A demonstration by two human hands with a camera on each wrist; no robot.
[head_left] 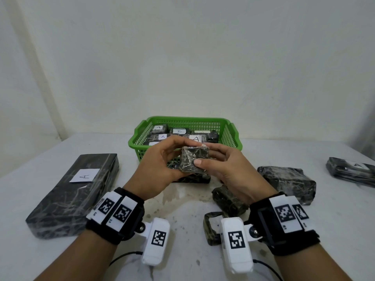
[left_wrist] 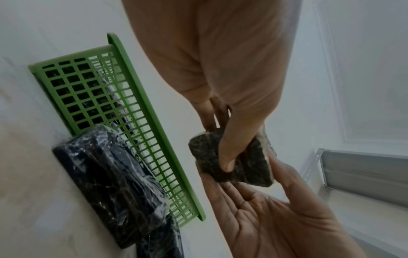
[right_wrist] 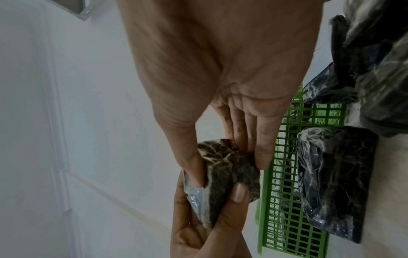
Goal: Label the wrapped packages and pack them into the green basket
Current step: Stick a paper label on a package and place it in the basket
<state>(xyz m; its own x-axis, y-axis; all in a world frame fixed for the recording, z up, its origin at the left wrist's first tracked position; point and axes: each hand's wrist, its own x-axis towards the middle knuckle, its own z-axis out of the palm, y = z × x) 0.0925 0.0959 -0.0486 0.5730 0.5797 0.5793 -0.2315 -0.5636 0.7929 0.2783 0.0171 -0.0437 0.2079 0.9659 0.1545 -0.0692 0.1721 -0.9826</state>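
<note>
Black, marble-patterned film covered the small package (head_left: 192, 161) that I held up between both hands, in front of the green basket (head_left: 231, 132) and clear of the tabletop (head_left: 182, 203). My left hand (head_left: 162, 159) gripped it from the left, thumb across its near face in the left wrist view and fingers curled behind. My right hand (head_left: 227, 169) pinched it from the right, thumb on the front lower edge and fingers reaching round its far side. A strip of white showed at the package's top edge; I could not tell what it was. Inside the basket lay wrapped packages with white labels marked A and B. On the tabletop, a long package (head_left: 75, 191) labelled A lay to my left, and several unlabelled packages (head_left: 288, 183) lay near my right wrist.
</note>
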